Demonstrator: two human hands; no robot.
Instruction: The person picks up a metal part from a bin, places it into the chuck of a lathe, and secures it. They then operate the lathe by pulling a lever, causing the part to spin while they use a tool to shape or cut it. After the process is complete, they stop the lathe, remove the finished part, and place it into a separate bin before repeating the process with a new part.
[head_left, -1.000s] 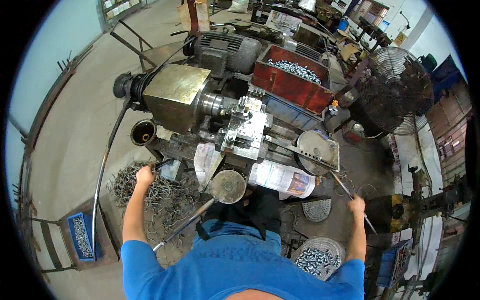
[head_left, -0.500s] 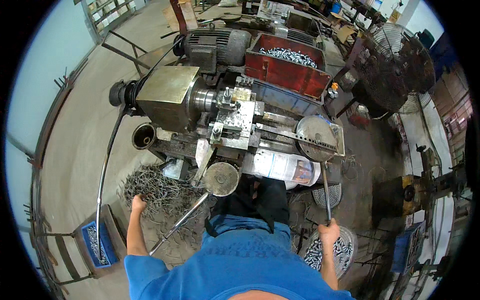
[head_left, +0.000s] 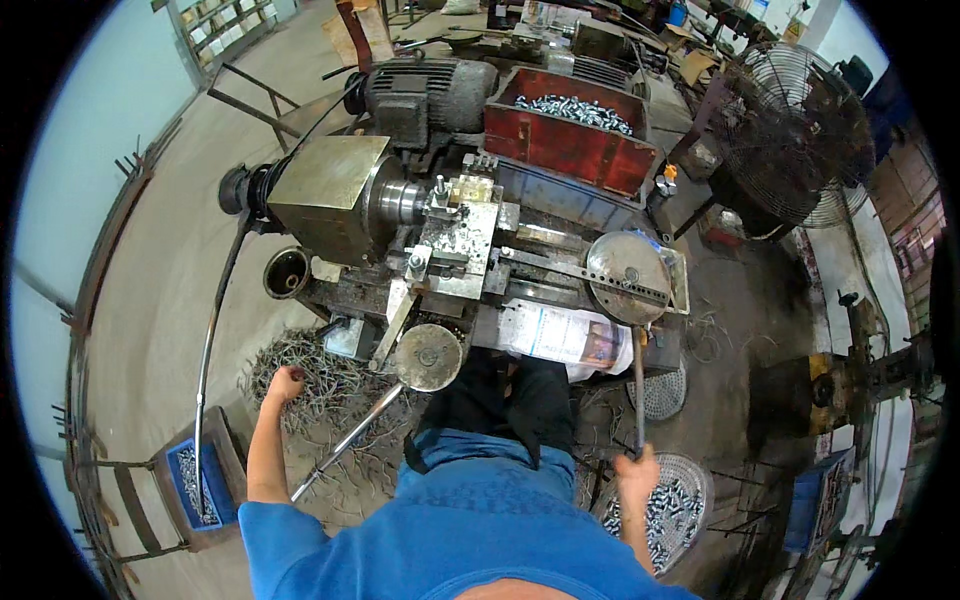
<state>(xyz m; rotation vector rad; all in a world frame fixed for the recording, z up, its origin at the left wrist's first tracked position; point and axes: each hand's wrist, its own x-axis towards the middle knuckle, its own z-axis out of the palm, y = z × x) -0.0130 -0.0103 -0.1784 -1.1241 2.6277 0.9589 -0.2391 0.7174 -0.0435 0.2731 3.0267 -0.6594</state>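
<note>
My right hand [head_left: 637,470] is wrapped round the lower end of a steel lever rod [head_left: 640,390]. That rod runs up to a round metal disc [head_left: 628,277] at the right end of a small lathe. Over a heap of curly metal shavings [head_left: 325,375], my left hand [head_left: 285,385] is held closed; whatever its fingers hold, if anything, is hidden. In front of me are the lathe's tool carriage [head_left: 460,240] and its spindle chuck [head_left: 400,202]. A second round disc [head_left: 429,357] with a long steel handle [head_left: 350,440] sits nearer me.
Small metal parts fill a red bin [head_left: 570,155] behind the lathe, a blue tray [head_left: 180,460] at lower left and a round basket [head_left: 690,470] beside my right hand. A large fan [head_left: 790,140] stands at right. Printed paper [head_left: 565,335] lies on the lathe's front.
My left hand has risen slightly and shifted right over the shavings. My right hand has moved a little left with the lever rod. The whole view has shifted slightly.
</note>
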